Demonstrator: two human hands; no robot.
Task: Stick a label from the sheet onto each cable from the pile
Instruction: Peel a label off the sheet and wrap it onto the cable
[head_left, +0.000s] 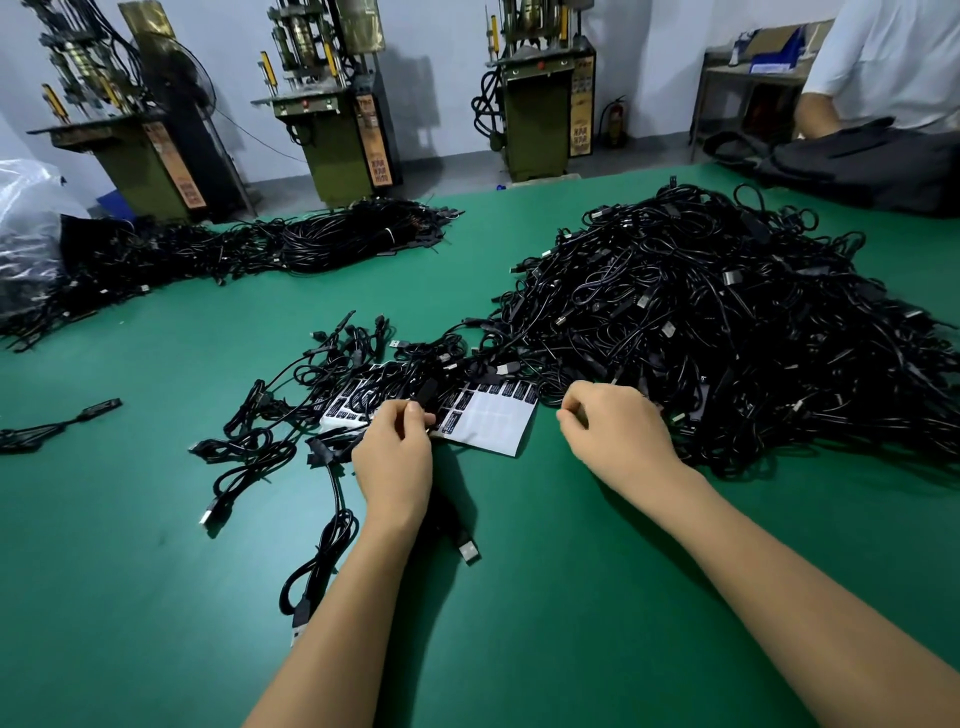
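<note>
Your left hand (397, 441) pinches a cable's black inline block (426, 393) over the label sheet (488, 426) on the green surface (571, 571). Your right hand (613, 421) is loosely curled, apparently empty, at the pile (727, 322). Labelling step, I'd say: next, peel one label.

Bare green table (545, 597) near the body, cable pile (727, 322) blocking right, loose cables (291, 415) cluttering left

Two hands (395, 441), one label sheet (493, 426), three machines (332, 104).
</note>
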